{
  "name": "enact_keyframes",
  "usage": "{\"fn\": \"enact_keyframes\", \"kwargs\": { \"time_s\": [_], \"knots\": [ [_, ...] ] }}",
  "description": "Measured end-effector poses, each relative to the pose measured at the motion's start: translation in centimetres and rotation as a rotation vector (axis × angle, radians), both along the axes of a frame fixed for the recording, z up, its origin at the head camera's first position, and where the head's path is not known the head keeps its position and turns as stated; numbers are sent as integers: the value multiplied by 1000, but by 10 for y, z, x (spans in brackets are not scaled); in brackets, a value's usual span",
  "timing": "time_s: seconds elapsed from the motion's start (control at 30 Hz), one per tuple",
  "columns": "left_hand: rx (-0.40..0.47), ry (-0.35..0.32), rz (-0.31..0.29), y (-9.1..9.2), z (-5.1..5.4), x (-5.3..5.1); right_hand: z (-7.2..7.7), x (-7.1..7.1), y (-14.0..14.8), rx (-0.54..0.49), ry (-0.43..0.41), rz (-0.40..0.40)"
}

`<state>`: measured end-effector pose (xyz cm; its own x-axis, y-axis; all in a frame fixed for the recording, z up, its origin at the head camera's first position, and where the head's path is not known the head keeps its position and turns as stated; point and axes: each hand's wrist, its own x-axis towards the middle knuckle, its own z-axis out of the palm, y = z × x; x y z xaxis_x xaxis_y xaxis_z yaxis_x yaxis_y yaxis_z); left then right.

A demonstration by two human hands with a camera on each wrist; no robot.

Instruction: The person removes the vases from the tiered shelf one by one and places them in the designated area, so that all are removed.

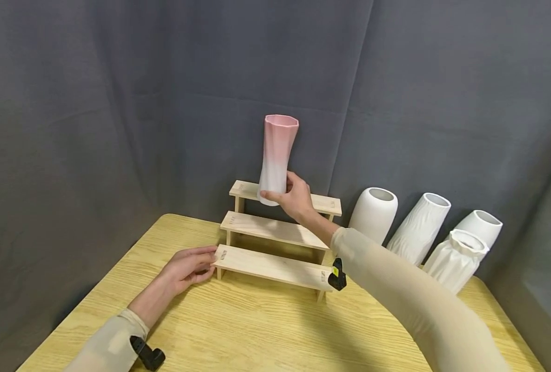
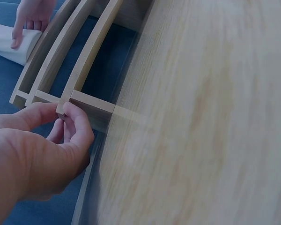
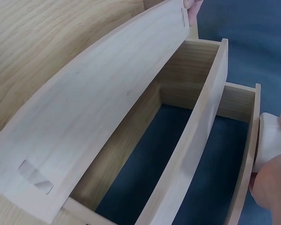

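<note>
My right hand (image 1: 297, 196) grips the lower part of a tall fluted vase (image 1: 277, 150), pink at the rim and fading to white below. The vase stands nearly upright at the top step of a three-step wooden display stand (image 1: 270, 266); whether its base touches the board I cannot tell. My left hand (image 1: 189, 268) is at the left end of the lowest step. In the left wrist view, the thumb and fingers of the left hand (image 2: 51, 145) pinch that board's end. The right wrist view shows only the white base of the vase (image 3: 270, 140).
To the right of the stand are several white vases: a smooth rounded one (image 1: 375, 214), a textured one (image 1: 419, 227), and a ruffled-neck one (image 1: 456, 258) overlapping another behind. All are on a wood-grain table (image 1: 238, 325). Grey curtains (image 1: 201, 77) hang behind it.
</note>
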<state>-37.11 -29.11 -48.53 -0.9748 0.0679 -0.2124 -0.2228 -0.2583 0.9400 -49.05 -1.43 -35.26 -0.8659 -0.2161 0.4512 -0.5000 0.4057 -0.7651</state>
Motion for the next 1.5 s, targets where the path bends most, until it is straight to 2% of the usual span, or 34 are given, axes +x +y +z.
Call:
{"fn": "enact_keyframes", "kwargs": {
  "time_s": [0.17,0.4,0.57,0.87,1.17,1.5],
  "knots": [
    [-16,16,-6,-1,0,-3,1,2,9,2,1,5],
    [-24,17,-27,2,-9,-10,-4,7,28,18,-23,-17],
    [-18,19,-19,-5,-10,-13,-4,11,33,21,-7,-4],
    [-26,19,-15,-14,-7,-18,1,27,43,-9,-42,4],
    [-17,12,-9,-23,-8,-21,-3,42,55,-2,-45,25],
    [-30,18,2,-25,-5,-22,-12,63,70,-75,-77,105]
  ]
}}
